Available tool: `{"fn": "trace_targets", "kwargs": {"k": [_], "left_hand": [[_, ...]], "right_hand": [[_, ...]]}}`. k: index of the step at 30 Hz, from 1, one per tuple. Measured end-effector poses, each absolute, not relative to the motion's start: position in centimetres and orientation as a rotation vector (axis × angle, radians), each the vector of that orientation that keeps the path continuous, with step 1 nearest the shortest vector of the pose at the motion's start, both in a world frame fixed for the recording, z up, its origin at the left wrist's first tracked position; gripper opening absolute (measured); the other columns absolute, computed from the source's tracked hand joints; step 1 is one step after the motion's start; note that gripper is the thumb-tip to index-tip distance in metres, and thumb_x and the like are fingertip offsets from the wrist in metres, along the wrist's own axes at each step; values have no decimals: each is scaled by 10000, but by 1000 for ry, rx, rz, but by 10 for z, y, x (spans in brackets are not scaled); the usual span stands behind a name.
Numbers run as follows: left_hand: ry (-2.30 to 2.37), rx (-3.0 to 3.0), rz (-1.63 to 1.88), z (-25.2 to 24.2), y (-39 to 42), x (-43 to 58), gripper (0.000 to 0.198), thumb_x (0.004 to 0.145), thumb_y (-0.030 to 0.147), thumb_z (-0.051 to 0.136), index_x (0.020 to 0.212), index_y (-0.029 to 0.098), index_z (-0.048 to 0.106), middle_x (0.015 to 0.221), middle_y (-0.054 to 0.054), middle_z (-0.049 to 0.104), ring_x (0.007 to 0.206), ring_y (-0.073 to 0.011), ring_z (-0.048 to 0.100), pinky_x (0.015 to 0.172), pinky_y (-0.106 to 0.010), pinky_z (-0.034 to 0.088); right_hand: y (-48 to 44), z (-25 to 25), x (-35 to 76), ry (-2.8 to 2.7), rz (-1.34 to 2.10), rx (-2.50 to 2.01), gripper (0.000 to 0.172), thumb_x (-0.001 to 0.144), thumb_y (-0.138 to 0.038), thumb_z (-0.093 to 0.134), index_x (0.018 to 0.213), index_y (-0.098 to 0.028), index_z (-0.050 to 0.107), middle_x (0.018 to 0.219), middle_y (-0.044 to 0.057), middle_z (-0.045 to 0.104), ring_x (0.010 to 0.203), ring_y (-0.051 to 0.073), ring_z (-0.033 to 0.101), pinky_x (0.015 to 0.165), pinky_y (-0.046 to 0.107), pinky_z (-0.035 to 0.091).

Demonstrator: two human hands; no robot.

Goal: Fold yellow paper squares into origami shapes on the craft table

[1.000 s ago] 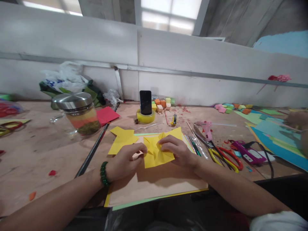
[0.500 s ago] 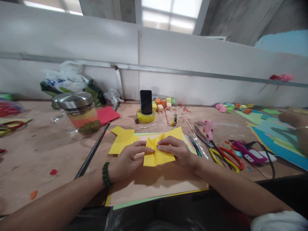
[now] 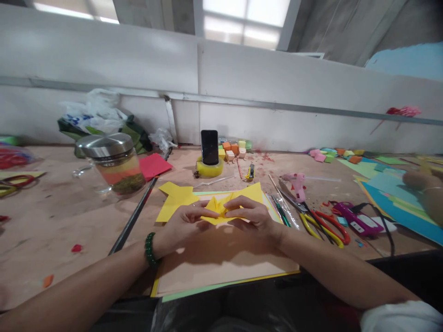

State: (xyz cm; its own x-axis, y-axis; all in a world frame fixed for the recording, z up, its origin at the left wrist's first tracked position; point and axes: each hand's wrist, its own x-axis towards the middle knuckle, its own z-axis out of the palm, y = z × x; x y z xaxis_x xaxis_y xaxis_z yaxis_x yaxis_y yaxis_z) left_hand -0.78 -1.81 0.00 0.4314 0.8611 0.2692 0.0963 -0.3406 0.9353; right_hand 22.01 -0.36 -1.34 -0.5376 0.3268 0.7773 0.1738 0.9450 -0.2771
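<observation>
Between my two hands is a folded sheet of yellow paper, creased and pinched near its middle. My left hand grips its left side, thumb and fingers closed on it. On the opposite side my right hand pinches the same sheet close to the centre crease. Under both hands lies a stack of pale paper sheets with yellow and green edges. Another piece of yellow paper, cut to a shape, rests just behind my left hand.
A glass tea jug stands at the left beside red paper. A phone leans in a yellow tape roll. To the right lie scissors, a pink glue gun and a purple device. Another person's hand is at far right.
The yellow paper has been tilted and squeezed, so its front face now looks flatter and narrower. My fingers have bent in closer around it. The other person's hand has shifted slightly.
</observation>
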Motion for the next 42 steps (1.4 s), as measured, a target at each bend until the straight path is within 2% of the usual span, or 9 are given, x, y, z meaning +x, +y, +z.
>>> {"fn": "trace_targets", "kwargs": {"k": [6,11,16,19,24,28,31,39,42], "left_hand": [[863,1532,820,2,-17,-9,296,635,220,766,931,216,768,984,-72,749,896,-245,672,743,-327,542],[814,1547,996,1,-21,-4,245,627,234,792,857,179,726,885,-65,727,859,-218,654,772,-314,533],[834,1539,1095,0,-23,-2,274,597,228,828,695,171,579,697,11,610,663,-129,573,610,-224,498],[836,1570,1118,-4,-21,-4,234,615,229,814,714,165,611,739,-15,648,710,-152,608,671,-251,520],[806,1720,1047,-7,-20,-5,309,686,238,752,993,203,740,1010,-81,731,923,-227,649,856,-362,516],[829,1705,1005,-1,-20,-6,198,695,248,737,888,262,779,975,-51,742,936,-227,637,881,-380,493],[857,1649,1038,3,-20,-7,91,709,299,743,775,251,785,887,-49,734,871,-205,624,863,-355,478],[936,1543,1175,1,-24,-2,167,682,313,770,671,163,696,727,-31,688,699,-157,595,653,-250,477],[938,1570,1240,-3,-24,-1,168,680,301,765,677,158,677,735,-39,682,699,-159,600,636,-242,484]], "right_hand": [[0,-15,222,-2154,127,-358,208,934,-260,550,1113,-197,633,1065,115,601,972,169,621,809,315,554],[0,-16,223,-2167,122,-364,194,932,-268,548,1081,-197,649,1090,120,595,991,181,611,826,334,547],[-1,-14,223,-2166,115,-360,207,937,-283,540,1091,-194,646,1101,125,602,1003,189,612,836,342,547],[-1,-14,222,-2159,108,-349,207,943,-293,530,1089,-195,639,1084,121,606,986,185,617,825,334,551],[-1,-14,221,-2165,97,-322,192,948,-255,519,1083,-183,634,1088,127,601,979,176,606,818,323,552],[-2,-14,221,-2176,99,-312,193,935,-260,545,1091,-189,635,1094,125,602,991,181,605,827,331,551],[-4,-13,220,-2165,127,-330,179,934,-237,548,1081,-202,642,1085,112,605,994,174,612,838,330,549],[-7,-16,210,-2004,245,-442,65,882,-160,607,911,-203,646,1125,93,572,993,170,615,830,311,549],[-7,-18,208,-1900,354,-501,261,842,-155,645,1086,-227,587,1232,113,521,1051,195,599,835,329,549]]}}
